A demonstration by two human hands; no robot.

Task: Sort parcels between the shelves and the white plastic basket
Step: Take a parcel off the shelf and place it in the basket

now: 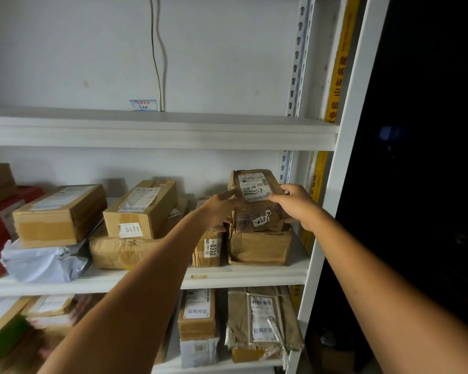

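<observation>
1. The person is reaching both bare arms toward the right end of the middle shelf (241, 276). There a taped brown parcel (257, 195) is sitting on top of a larger paper-wrapped parcel (260, 247).
2. The left hand (222, 209) is pressing against the taped brown parcel's left side. Its fingers are lying fairly straight and spread, with the thumb lower down, so it is not wrapping around anything.
3. The right hand (297, 206) is gripping the same parcel from the right. Its fingers are curling over the top right edge and the thumb is hooking in near the lower right corner.
4. The taped brown parcel is showing a white label with handwritten digits on top and a second handwritten slip on its near face. Its underside is meeting the paper-wrapped parcel, though I cannot tell whether it is resting its weight there.
5. Just left of this stack, a narrow parcel marked 0332 (210, 251) is standing upright, partly hidden by the left forearm.
6. Further left, a box marked 0471 (141, 209) is lying on a flat brown package (116, 252), and another cardboard box (60, 214) is resting on a grey poly bag (43, 261).
7. More labelled parcels are lying on the lower shelf (219, 364).
</observation>
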